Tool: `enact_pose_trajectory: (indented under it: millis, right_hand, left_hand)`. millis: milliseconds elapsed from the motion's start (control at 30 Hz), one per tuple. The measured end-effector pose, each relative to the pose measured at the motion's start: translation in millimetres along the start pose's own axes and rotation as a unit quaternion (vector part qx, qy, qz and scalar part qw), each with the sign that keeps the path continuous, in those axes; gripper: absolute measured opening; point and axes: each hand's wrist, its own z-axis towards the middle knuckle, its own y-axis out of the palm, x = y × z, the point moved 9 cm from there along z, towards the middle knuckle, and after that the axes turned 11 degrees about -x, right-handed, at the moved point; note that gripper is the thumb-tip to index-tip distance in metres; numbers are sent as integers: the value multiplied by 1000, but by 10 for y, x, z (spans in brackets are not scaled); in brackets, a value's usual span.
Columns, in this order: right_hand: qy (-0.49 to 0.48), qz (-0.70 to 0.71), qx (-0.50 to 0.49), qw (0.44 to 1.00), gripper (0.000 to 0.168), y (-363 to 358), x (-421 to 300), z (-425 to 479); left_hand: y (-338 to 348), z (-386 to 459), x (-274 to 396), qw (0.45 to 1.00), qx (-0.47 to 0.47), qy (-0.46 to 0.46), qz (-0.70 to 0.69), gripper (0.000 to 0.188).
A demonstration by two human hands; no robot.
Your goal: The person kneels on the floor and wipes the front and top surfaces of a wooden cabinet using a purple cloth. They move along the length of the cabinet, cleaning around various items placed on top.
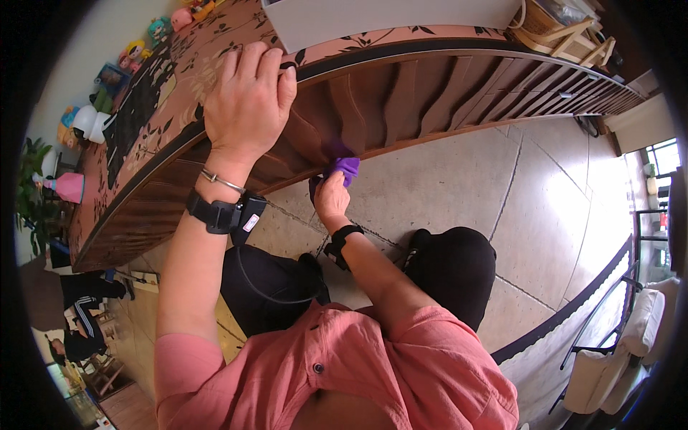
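Note:
My left hand (247,102) rests palm down over the dark front edge of a long wooden cabinet (371,102). Its fingers lie on the flower-patterned pink cabinet top (209,70); what is under the palm is hidden. Lower down, my right hand (332,196) holds a bunched purple cloth (345,167) against the bottom of the cabinet's carved wavy front, just above the tiled floor (441,183). Part of the cloth is hidden by my fingers. Each wrist wears a black strap with a small black device.
A white box (387,21) stands on the cabinet top near my left hand. Toy figures (137,51) and a pink-dressed figure (67,186) line the back. A wooden rack (570,43) sits far right. Cushioned chairs (596,371) stand behind at right; a seated person (83,333) is at left.

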Motion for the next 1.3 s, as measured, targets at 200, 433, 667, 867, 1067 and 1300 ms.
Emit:
enact_pose_trajectory:
  millis: [200,433,667,867,1067,1300]
  right_hand:
    - [31,136,129,982,31,-548,-443,135]
    - [-109,286,157,939,27,-1097,-1321,-165]
    - [-386,132,200,891,43,-1440,-2068,-437]
    - [-215,104,151,959,42,-640,-762,-131]
    - [-311,145,237,909,40,-1340,-1660,-268]
    - [-235,114,158,952,41,-751,-782,6]
  left_hand:
    - [18,-9,0,1000,8,0,11,20]
    - [26,-15,-10,1000,0,-10,8,21]
    - [-20,-46,-64,999,14,-27,-22,18]
    - [-8,17,-5,998,-38,-31,-41,21]
    - [-45,-38,-54,997,-28,-48,-50,20]
    - [-27,29,-46,995,-36,-44,-83,26]
